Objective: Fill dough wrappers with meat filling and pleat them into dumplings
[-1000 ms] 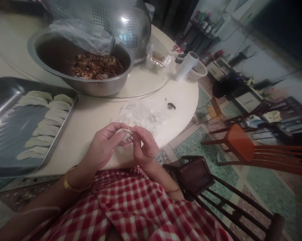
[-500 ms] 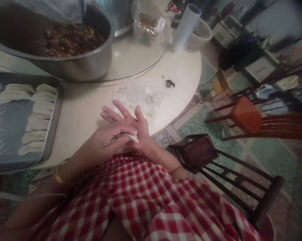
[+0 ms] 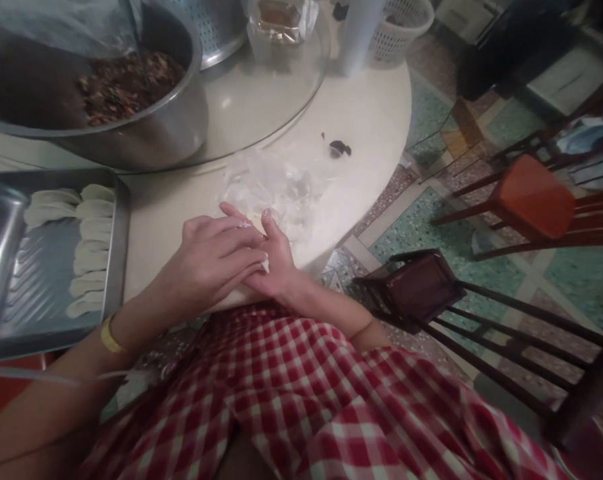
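My left hand (image 3: 214, 250), with a yellow band at the wrist, lies over my right palm, its fingers stretched out. My right hand (image 3: 280, 263) is turned up beneath it, with the thumb raised. White powder marks the fingertips. The space between the palms is hidden, and I see nothing held there. Just beyond the hands, a crumpled clear plastic sheet (image 3: 266, 179) lies on the table. To the left, a metal tray (image 3: 119, 263) holds several pale, folded dumplings (image 3: 91, 245). A large metal pot (image 3: 176, 137) behind it contains dark chopped filling (image 3: 126, 90).
The pot stands on a glass turntable (image 3: 281, 107) on the round pale table (image 3: 371, 127). A plastic-wrapped block (image 3: 280, 17), a pale roll (image 3: 360, 33) and a white basket (image 3: 401, 33) are at the back. A dark chair (image 3: 421, 290) stands on the right.
My left hand has gone from a pinch to outstretched fingers across my right hand, covering most of its fingers. The view has shifted, so the tray and chairs sit differently in it.
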`<control>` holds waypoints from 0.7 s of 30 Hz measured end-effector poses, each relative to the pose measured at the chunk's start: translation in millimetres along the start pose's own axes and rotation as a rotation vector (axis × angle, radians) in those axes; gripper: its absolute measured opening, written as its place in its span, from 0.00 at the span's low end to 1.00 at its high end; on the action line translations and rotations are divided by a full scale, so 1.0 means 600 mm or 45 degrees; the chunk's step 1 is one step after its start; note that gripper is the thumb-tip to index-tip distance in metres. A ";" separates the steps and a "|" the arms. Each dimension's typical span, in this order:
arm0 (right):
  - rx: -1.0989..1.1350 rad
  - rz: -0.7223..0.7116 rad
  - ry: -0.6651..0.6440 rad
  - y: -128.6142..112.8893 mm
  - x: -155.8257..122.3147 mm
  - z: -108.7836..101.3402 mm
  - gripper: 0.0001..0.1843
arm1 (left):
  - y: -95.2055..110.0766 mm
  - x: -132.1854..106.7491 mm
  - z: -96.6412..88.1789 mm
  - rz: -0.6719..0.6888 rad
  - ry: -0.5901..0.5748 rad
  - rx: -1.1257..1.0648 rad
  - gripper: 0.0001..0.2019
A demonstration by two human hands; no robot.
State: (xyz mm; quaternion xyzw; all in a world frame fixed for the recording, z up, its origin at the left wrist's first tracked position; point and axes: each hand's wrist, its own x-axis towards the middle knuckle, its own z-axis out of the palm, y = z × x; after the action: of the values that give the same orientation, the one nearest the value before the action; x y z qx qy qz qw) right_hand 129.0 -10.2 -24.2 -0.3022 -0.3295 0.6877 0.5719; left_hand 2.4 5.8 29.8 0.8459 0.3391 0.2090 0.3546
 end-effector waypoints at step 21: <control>0.921 0.517 0.112 -0.024 -0.023 0.000 0.29 | -0.019 0.011 -0.008 0.510 -0.229 0.547 0.09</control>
State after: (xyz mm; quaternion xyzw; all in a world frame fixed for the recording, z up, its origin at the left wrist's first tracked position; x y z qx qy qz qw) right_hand 140.0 -21.6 -12.0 -0.1698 0.0245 0.8443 0.5076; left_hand -1.0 18.5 25.5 0.9666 0.1695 0.1227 0.1478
